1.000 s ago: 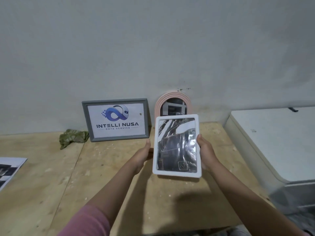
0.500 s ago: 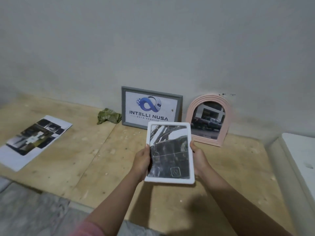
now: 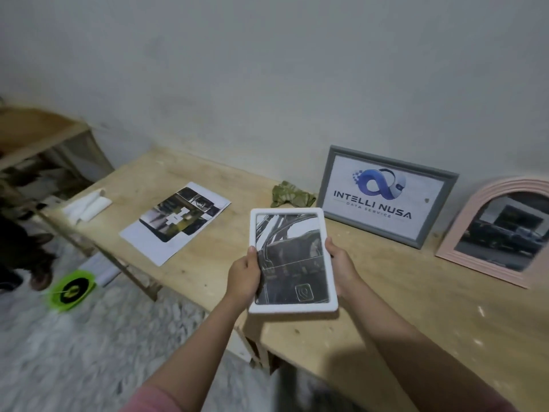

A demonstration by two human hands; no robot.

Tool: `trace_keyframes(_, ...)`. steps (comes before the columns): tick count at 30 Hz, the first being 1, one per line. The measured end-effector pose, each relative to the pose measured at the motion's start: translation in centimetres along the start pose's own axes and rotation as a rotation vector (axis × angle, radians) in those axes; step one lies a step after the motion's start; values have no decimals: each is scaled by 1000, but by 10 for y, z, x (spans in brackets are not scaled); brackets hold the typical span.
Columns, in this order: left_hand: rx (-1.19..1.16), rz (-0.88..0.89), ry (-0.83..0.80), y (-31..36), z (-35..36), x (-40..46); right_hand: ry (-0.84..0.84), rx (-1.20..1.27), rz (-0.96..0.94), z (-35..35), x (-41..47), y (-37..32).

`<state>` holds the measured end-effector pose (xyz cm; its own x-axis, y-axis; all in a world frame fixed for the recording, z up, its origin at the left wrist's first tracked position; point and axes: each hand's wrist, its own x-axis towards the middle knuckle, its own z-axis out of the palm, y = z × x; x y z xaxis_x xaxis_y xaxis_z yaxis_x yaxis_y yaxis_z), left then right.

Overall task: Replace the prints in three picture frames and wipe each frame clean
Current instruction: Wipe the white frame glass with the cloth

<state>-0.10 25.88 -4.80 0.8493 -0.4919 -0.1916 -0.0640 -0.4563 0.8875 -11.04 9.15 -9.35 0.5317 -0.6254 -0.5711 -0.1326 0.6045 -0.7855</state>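
A white rectangular frame [image 3: 292, 261] with a dark black-and-white print hangs above the wooden table [image 3: 386, 292], held upright between both hands. My left hand [image 3: 245, 276] grips its left edge, thumb over the front. My right hand [image 3: 341, 264] grips its right edge. A grey frame [image 3: 386, 196] with an "INTELLI NUSA" logo print leans on the wall behind. Right of it leans a pink arched frame [image 3: 499, 233] showing a street photo. A crumpled green cloth [image 3: 291, 194] lies left of the grey frame. A loose printed sheet [image 3: 175, 223] lies flat on the table's left part.
Rolled white paper [image 3: 86, 205] sits at the table's far left end. A wooden shelf unit [image 3: 38, 141] stands further left. On the speckled floor lie a green-and-black round object [image 3: 72, 289] and a white item [image 3: 101, 269] by the table leg.
The view has swung left, bringing the loose print, rolled paper, shelf and floor into sight. Both hands still hold the white frame, carried leftward away from the arched frame.
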Motion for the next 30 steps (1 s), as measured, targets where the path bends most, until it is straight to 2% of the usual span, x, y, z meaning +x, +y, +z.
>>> trace_keyframes(6,-29,-54,17,-29,-47,33,39,-136,-40,65,17,13)
trace_keyframes(11,9,-57,73,-33,-61,75,150,-390,-122,95,63,6)
trace_keyframes(15,67,-86,154,-41,-63,109,224,-734,-315,105,102,-24)
trace_keyframes(19,56,-112,188,-40,-54,139,196,-1176,-524,108,158,-59)
trace_keyframes(22,92,-102,190,-39,-47,157,135,-1507,-452,108,201,-77)
trace_keyframes(26,109,-114,189,-41,-44,169,31,-1711,-294,103,235,-80)
trace_keyframes(30,102,-133,201,-39,-42,176,75,-1823,-380,103,239,-83)
